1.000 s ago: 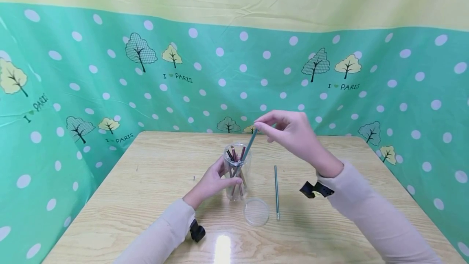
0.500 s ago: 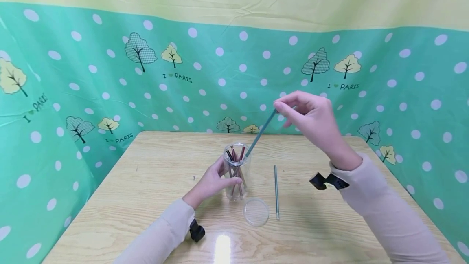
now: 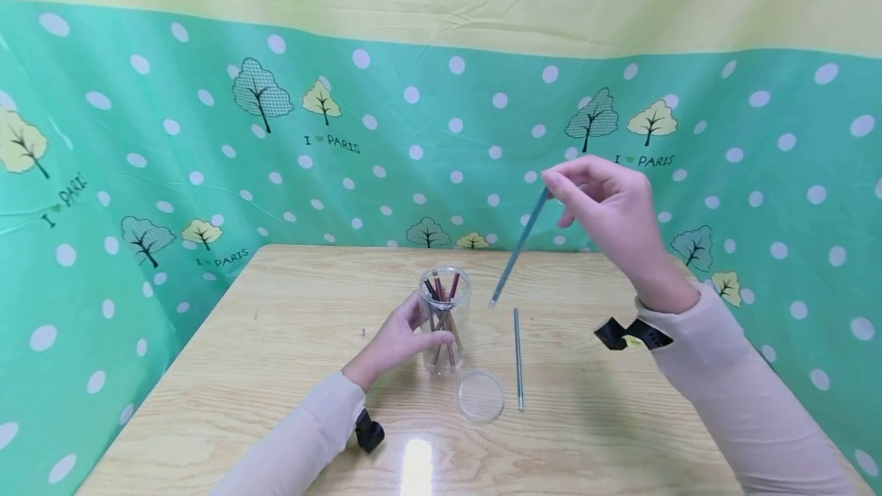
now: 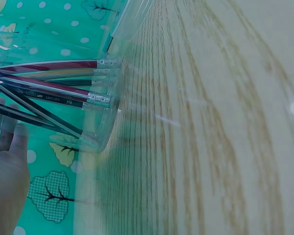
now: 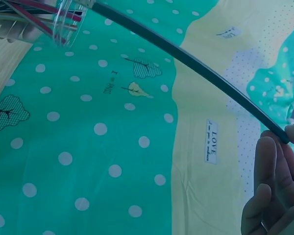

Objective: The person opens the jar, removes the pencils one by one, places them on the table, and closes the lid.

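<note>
My left hand (image 3: 400,343) grips a clear plastic jar (image 3: 463,327) low on its side, holding it upright on the table. Several pencils (image 4: 54,95), dark red, black and tan, lean inside it, their metal eraser ends down in the left wrist view. Between thumb and forefinger, my right hand (image 3: 609,209) pinches a dark green pencil (image 3: 518,247) by its upper end. This pencil slants down to the left, its lower end in the air right of the jar's rim. Another green pencil (image 3: 518,358) lies on the table right of the jar.
A round clear lid (image 3: 481,396) lies flat on the wooden table (image 3: 289,373), just in front of the jar. Left of the jar sits a tiny bit (image 3: 363,332) too small to identify. A green and yellow printed curtain (image 3: 386,136) hangs behind the table.
My right hand has moved up and to the right, drawing the green pencil out of the jar until its lower end cleared the rim. The left hand and jar have stayed in place.
</note>
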`<state>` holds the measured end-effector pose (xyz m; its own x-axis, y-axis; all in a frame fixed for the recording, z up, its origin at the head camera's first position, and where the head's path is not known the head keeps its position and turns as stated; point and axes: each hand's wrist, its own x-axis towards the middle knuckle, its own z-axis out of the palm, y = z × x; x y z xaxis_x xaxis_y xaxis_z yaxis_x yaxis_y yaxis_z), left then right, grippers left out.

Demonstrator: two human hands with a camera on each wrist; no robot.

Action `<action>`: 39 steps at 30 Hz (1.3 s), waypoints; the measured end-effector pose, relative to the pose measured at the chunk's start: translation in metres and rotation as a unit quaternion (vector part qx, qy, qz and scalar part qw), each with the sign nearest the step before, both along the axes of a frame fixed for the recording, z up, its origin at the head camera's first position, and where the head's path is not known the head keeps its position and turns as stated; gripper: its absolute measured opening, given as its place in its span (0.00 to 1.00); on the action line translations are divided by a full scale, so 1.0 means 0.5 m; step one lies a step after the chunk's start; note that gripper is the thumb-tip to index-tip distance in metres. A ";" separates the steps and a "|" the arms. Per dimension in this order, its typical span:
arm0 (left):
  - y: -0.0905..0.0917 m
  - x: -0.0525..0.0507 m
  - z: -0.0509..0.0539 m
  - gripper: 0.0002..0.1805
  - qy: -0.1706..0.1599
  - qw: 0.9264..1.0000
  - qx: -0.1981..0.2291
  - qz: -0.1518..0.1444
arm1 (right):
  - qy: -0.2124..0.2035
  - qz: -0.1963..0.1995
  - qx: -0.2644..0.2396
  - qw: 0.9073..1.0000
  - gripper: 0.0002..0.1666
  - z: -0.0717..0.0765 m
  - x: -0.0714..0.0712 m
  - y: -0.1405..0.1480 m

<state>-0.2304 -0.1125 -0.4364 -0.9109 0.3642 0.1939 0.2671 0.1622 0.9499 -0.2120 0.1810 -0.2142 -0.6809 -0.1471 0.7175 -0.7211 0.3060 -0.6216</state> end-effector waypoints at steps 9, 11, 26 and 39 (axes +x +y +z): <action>0.000 0.000 0.002 0.47 0.007 1.000 0.004 -0.003 | -0.097 -0.034 0.042 0.994 0.15 -0.026 -0.026 0.023; 0.001 0.000 0.002 0.47 0.008 1.000 0.003 -0.004 | -0.127 -0.032 0.048 0.990 0.17 -0.038 -0.038 0.030; 0.000 0.000 0.002 0.47 0.001 1.000 0.003 0.000 | -0.292 -0.004 0.049 0.955 0.26 -0.148 -0.116 0.064; -0.002 -0.001 0.000 0.47 -0.001 1.000 0.004 -0.002 | -0.378 0.005 0.085 0.922 0.26 -0.280 -0.164 0.076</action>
